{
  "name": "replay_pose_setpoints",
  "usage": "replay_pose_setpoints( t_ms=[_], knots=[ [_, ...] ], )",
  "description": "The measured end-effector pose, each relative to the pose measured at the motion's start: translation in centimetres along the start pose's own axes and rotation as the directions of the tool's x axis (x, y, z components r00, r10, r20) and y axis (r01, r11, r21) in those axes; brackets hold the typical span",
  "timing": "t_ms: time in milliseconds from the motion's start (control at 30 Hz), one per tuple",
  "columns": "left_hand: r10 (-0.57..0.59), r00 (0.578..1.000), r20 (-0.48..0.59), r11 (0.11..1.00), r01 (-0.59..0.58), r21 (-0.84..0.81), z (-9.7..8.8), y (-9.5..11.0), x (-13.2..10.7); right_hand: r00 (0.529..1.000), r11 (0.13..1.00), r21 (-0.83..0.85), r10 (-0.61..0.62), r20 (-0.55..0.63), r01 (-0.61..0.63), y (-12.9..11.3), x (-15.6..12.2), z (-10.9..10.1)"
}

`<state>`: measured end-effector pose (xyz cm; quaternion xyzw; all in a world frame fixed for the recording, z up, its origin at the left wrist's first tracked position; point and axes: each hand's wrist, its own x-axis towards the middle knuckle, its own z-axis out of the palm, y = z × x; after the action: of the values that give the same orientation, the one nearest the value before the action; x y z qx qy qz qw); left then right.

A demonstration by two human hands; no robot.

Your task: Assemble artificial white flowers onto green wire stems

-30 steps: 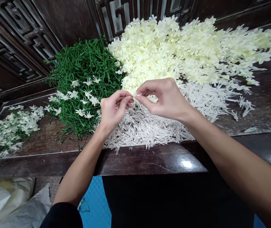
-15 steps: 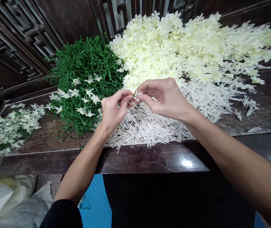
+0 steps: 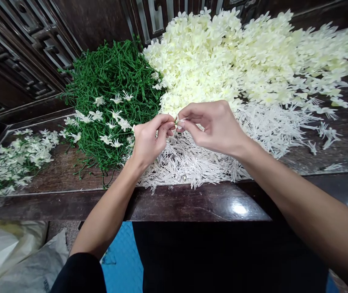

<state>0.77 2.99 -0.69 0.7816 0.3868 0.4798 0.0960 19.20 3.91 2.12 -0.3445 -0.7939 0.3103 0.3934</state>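
My left hand (image 3: 153,136) pinches a thin green plastic stem (image 3: 176,121), most of it hidden by the fingers. Meeting it fingertip to fingertip, my right hand (image 3: 212,126) pinches a small white artificial flower piece (image 3: 179,127) at the stem's tip; its exact shape is too small to make out. Both hands hover above a heap of white stamen pieces (image 3: 189,162). Behind them rises a big pile of cream artificial petals (image 3: 204,61). To the left lies a tangle of green plastic stems (image 3: 109,73), with several assembled white flowers (image 3: 124,124) on it.
More white flowers on green stems (image 3: 18,158) lie at the bench's far left. The dark wooden bench (image 3: 177,205) has a carved lattice back (image 3: 36,32). Pale sacks (image 3: 18,260) stand on the floor at lower left, near a blue surface (image 3: 123,260).
The view has shifted slightly. My two hands stay together at the stem's tip, and the green and white bits between the fingertips show less than before.
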Motion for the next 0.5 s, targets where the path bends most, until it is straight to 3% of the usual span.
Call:
replay_pose_setpoints(
  t_ms=[200,300,400,500],
  knots=[
    [0.098,0.995,-0.003,0.993,-0.097,0.070,-0.2,0.1,0.1,1.000,0.999,-0.032,-0.012,0.006,0.012,0.1,-0.1,0.0],
    [0.132,0.991,0.017,0.985,-0.133,0.108,-0.4,0.3,0.4,1.000,0.999,0.047,0.026,0.016,-0.027,0.1,0.0,-0.2],
    [0.029,1.000,0.004,0.999,-0.029,0.039,-0.5,0.6,0.7,0.998,0.982,0.175,0.068,-0.006,-0.066,0.1,0.4,-0.9],
    [-0.148,0.989,-0.019,0.982,0.145,-0.118,-0.4,0.7,0.9,0.982,0.977,0.178,0.142,-0.128,-0.118,0.4,0.8,-1.7]
  ],
)
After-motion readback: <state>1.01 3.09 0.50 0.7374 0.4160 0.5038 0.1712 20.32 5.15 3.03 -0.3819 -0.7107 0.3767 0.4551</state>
